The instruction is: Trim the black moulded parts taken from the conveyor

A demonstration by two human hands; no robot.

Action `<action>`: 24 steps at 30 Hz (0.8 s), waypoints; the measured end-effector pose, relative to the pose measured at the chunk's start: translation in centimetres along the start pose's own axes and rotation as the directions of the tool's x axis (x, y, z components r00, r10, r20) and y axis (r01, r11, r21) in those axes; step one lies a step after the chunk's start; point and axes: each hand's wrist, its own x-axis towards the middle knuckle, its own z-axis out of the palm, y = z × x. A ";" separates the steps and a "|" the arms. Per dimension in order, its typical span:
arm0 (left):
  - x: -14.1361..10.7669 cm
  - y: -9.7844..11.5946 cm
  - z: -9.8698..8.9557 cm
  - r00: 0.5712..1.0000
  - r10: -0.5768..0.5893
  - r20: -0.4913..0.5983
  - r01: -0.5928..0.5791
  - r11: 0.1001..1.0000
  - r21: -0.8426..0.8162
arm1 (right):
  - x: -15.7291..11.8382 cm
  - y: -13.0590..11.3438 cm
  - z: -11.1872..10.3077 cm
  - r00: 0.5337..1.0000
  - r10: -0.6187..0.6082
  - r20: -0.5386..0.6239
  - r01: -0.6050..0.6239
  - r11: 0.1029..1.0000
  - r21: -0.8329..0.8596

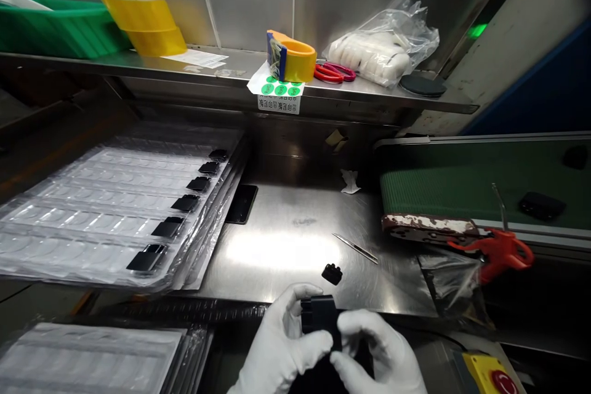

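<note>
White gloves cover both hands at the bottom centre. My left hand (289, 341) grips a small black plastic part (319, 314), fingers behind it and thumb across its front. Closed in a pinch, my right hand (373, 351) presses thumb and forefinger against the part's right side. Its lower portion is hidden behind the gloves and blends with dark clothing. Just beyond the hands, a smaller black piece (332, 274) lies on the steel bench (272, 283). Farther right rests a thin metal blade or tweezers (355, 248); I cannot tell which.
At left, clear plastic trays (92, 209) are stacked, with several black parts (168, 227) along the right edge. A green conveyor (438, 172) stands right, near a red air gun (503, 253) and a stop button (503, 381). The shelf holds tape (298, 61) and red scissors (330, 72).
</note>
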 end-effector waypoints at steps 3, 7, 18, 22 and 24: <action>0.1 -0.8 -0.9 0.958 -0.093 0.273 0.165 0.953 -0.256 | 0.3 -0.3 -0.1 0.997 -0.073 -0.030 0.069 0.990 -0.126; 0.6 -3.1 -1.4 0.905 0.016 0.426 0.159 0.915 -0.372 | 1.5 -0.9 -0.3 0.929 -0.226 0.292 0.283 0.944 -0.171; 0.5 -0.4 0.9 0.999 0.023 0.033 -0.024 0.998 0.054 | 2.1 0.1 -0.5 0.864 -0.440 0.244 0.496 0.826 -0.268; 0.7 0.3 0.3 0.998 -0.028 -0.062 0.042 0.972 0.232 | 1.7 2.2 -3.1 0.964 -0.255 0.078 0.264 0.874 -0.408; 0.9 0.1 -0.8 0.993 -0.117 0.008 0.113 0.972 0.209 | 2.3 3.4 -6.2 0.928 -0.145 -0.342 -0.011 0.910 -0.415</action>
